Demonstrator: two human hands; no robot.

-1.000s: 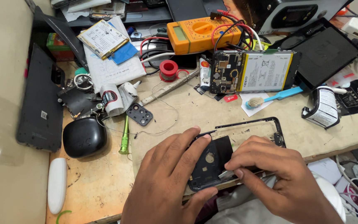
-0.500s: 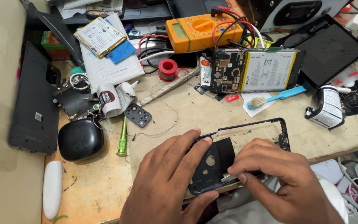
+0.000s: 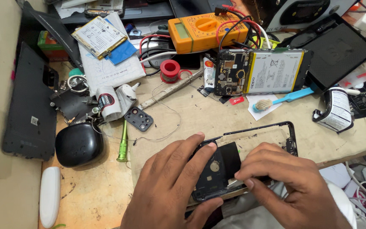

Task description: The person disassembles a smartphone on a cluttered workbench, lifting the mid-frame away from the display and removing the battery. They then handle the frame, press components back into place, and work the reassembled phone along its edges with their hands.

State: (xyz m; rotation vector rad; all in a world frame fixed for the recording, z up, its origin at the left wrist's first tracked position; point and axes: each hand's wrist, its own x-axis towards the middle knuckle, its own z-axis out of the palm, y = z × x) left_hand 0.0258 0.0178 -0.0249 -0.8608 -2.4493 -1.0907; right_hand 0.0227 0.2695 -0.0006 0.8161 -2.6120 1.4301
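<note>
**Both hands on a stripped phone frame at the bench edge**

A black plastic phone middle frame (image 3: 250, 159), hollow through most of its length, lies at the near edge of the tan wooden workbench (image 3: 217, 116). The left hand (image 3: 172, 186) clamps the frame's left end, fingers spread over the top and thumb curled under the near edge. The right hand (image 3: 286, 184) presses down on the frame's near rail, its fingertips (image 3: 245, 177) bunched together on a small pale strip there (what the strip is cannot be made out).

Beyond the frame, well apart, rests an opened phone body with a white battery and bare circuit board (image 3: 261, 71), and just beside it a light-blue brush (image 3: 282, 98). An orange multimeter (image 3: 206, 30) sits farther back. To the left lie a green-handled screwdriver (image 3: 123, 146), a small black camera-lens cover (image 3: 139, 118) and a round black case (image 3: 79, 144).
</note>
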